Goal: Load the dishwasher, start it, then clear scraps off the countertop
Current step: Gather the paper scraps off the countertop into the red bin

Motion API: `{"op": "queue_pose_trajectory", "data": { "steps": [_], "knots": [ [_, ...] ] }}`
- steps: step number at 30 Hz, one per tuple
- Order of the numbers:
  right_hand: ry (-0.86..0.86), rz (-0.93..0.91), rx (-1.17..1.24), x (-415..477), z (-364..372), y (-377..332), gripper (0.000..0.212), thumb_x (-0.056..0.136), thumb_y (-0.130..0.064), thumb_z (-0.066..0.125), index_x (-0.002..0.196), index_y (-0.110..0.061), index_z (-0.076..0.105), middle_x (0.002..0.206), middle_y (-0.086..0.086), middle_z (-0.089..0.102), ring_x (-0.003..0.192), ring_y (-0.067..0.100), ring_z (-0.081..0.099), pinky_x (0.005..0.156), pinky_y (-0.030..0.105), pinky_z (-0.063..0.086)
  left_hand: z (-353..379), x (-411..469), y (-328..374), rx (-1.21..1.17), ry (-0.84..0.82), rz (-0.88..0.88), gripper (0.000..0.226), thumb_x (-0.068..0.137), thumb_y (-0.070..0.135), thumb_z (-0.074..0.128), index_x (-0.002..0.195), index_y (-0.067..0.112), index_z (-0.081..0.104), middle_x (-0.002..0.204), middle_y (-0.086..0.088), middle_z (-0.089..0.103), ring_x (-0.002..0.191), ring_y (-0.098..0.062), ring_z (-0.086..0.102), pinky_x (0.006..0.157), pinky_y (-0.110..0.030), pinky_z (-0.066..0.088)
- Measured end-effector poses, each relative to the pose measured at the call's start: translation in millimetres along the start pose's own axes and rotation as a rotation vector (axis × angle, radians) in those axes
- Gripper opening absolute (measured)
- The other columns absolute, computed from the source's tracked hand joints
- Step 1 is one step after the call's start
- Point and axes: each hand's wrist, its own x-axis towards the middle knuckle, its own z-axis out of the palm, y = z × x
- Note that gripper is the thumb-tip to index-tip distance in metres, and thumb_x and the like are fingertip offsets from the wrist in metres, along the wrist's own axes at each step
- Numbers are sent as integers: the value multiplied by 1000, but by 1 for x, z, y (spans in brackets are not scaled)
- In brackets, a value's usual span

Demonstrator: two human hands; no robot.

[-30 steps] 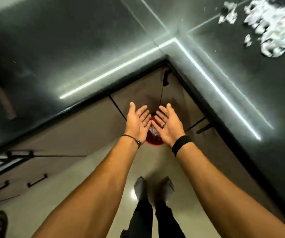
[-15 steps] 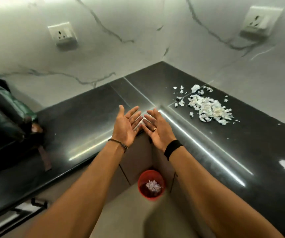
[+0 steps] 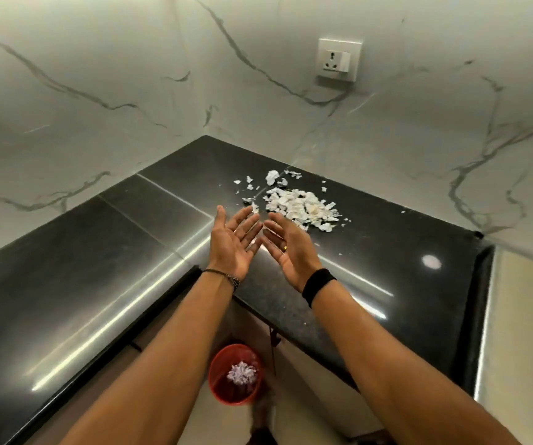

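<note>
You are on the last step: some scraps already sit in the red bin [image 3: 235,377] on the floor, but a pile of scraps [image 3: 300,205] lies near the counter's [image 3: 98,268] back corner. Your left hand [image 3: 231,244] and right hand [image 3: 287,248] are spread, palms up, empty. The scraps look thin, white, flaky; the counter is glossy black stone.

We see white scraps [image 3: 300,205] on the glossy black countertop [image 3: 104,271], grey-veined white marble wall [image 3: 130,75], a white socket [image 3: 339,59], and a red bin [image 3: 223,393] holding pale scraps.
</note>
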Motion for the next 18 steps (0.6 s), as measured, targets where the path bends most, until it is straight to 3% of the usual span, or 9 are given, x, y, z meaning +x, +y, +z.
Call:
{"op": "queue_pose_trajectory", "data": {
  "steps": [4, 13, 16, 18],
  "knots": [
    [110, -59, -8, 31, -25, -14, 34, 97, -27, 64, 124, -6, 65, 114, 7, 68, 107, 17, 64, 99, 34, 54, 20, 48, -10, -69, -76, -56, 74, 100, 66, 31, 143, 10, 53, 140, -13, 61, 134, -31, 54, 107, -47, 44],
    [271, -105, -109, 120, -34, -20, 30, 99, -26, 61, 122, -8, 66, 115, 6, 70, 102, 16, 65, 98, 37, 53, 24, 151, -13, -115, -144, -195, 71, 101, 64, 29, 143, 12, 53, 131, -9, 68, 127, -29, 60, 108, -48, 43],
    [360, -118, -177, 142, -40, -12, 18, 99, -19, 60, 113, -11, 69, 112, 7, 70, 97, 16, 66, 93, 36, 55, 17, 175, -16, -80, -168, -224, 72, 101, 66, 27, 144, 13, 52, 131, -7, 68, 129, -28, 59, 106, -46, 45],
    [438, -150, -347, 158, -51, -2, 11, 98, -13, 62, 105, -16, 70, 108, 6, 70, 97, 19, 65, 90, 38, 56, 12, 186, -17, -46, -163, -233, 72, 101, 66, 26, 142, 13, 53, 130, -7, 69, 128, -27, 60, 106, -44, 46]
  ]
}}
